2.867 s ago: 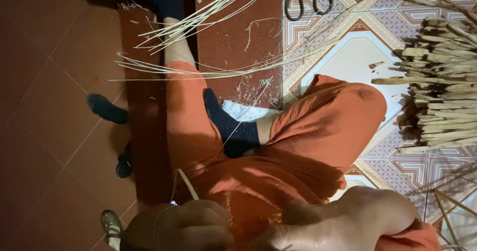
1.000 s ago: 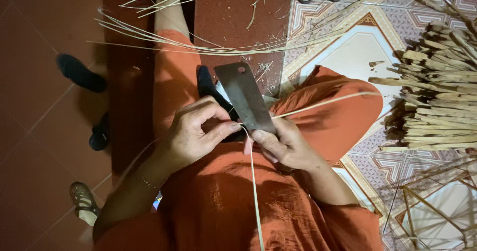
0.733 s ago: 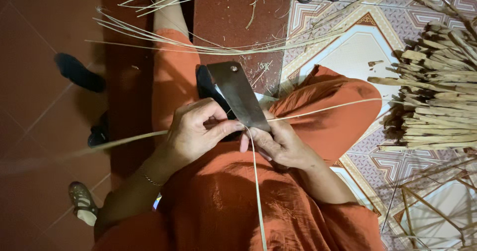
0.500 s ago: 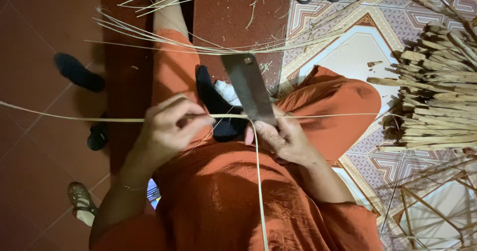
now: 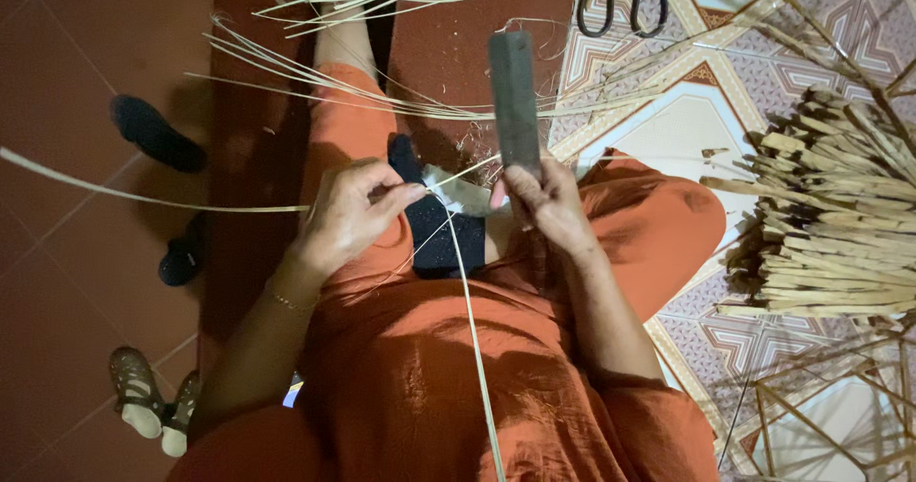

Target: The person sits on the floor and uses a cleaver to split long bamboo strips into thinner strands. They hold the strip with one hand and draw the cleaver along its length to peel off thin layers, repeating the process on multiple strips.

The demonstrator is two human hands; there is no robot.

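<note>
- Two bare hands are at work over the lap of a seated person in orange clothing [image 5: 429, 387].
- Left hand [image 5: 348, 217]: closed in a pinch, thumb and forefinger nipping a thin bamboo strip [image 5: 143, 199] that runs out to the left edge of the view, where it is cut off.
- Right hand [image 5: 549, 210]: closed round the handle of a cleaver [image 5: 515, 100]; the handle is hidden inside the fist. The blade stands edge-on to the camera, so its face cannot be made out.
- Second pale strip [image 5: 472, 320] runs from the point between the hands down across the lap and leaves the view at the bottom edge.
- Contact point of blade and strip sits between the two hands, above a dark sock [image 5: 434, 239]; exact contact is hard to make out.
- Loose strips [image 5: 382, 91] lie fanned across the red floor beyond the knees.
- Black scissors [image 5: 620, 0] lie on the patterned tiles, cut off by the top edge.
- Bundle of split bamboo sticks [image 5: 830, 224] lies to the right, running out of view.
- Dark shoe [image 5: 157, 134] and sandals [image 5: 153, 410] lie on the left.
</note>
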